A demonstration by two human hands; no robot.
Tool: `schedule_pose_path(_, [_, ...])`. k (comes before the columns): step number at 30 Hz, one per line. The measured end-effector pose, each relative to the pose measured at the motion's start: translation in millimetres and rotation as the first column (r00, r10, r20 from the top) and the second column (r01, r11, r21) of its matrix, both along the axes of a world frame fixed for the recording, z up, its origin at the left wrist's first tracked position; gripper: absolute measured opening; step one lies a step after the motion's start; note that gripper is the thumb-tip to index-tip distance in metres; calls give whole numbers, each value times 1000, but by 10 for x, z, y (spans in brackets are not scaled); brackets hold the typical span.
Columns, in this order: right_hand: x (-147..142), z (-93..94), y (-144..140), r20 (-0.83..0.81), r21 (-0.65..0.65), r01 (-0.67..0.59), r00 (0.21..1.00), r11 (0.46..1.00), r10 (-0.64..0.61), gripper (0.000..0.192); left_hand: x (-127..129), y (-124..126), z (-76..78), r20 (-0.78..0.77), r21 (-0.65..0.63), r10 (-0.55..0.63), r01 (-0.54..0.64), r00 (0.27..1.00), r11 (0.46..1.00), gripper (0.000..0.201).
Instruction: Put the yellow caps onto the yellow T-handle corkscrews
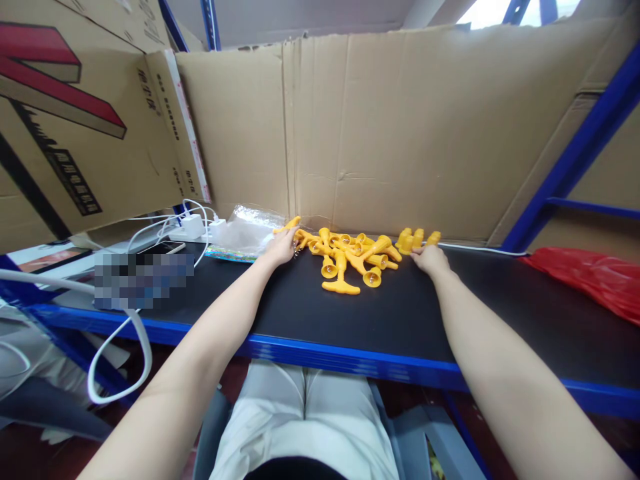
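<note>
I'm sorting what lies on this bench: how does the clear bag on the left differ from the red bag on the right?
The clear bag is see-through and glossy, while the red bag is opaque. The clear bag lies at the back by the cardboard wall, next to the left hand; the red bag lies at the right edge, far from both hands. The clear bag rests on a colourful printed sheet, the red bag straight on the black benchtop. Both are crumpled plastic, lying flat.

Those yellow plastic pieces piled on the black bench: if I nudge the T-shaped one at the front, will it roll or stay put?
The T-shaped yellow piece lies flat with its crossbar down, so it would probably slide rather than roll. It looks like hard moulded plastic, likely stiff and light. The black bench looks matte, so probably not slippery.
</note>
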State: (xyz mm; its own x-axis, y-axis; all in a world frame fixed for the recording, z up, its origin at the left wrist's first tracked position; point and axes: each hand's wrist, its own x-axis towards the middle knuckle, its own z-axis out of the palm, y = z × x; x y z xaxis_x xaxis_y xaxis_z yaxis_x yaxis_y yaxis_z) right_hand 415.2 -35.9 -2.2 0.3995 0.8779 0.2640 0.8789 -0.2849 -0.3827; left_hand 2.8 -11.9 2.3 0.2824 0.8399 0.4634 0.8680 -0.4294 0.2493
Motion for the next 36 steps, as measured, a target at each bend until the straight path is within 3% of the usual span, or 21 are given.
schedule_pose_path(6, [-28, 6, 18, 31, -4, -3, 1000, 1000, 3, 19, 15, -33, -18, -96, -50, 21, -26, 995, 998, 51])
schedule_pose_path(11, [-12, -38, 102, 12, 38, -178, 984, 983, 177, 14, 56, -54, -19, -148, -78, 26, -38, 989, 996, 52])
schedule_pose_path(17, [-40, -11, 95, -20, 31, -169, 985, 985, 169, 18, 104, -38, -5, -123, -123, 37, -52, 992, 991, 48])
schedule_pose_path(22, [-38, -21, 88, -26, 75, -232, 972, 970, 235, 21, 110, -26, -40, -166, -47, 21, -30, 986, 998, 48])
schedule_pose_path(29, [-51, -8, 91, -21, 22, -195, 980, 981, 196, 15, 132, 25, -63, -134, -13, 14, -16, 991, 1000, 35])
schedule_pose_path(36, [-56, -2, 97, 3, -21, -181, 983, 983, 181, 13, 198, -27, -74, -188, -35, 55, -63, 981, 997, 45])
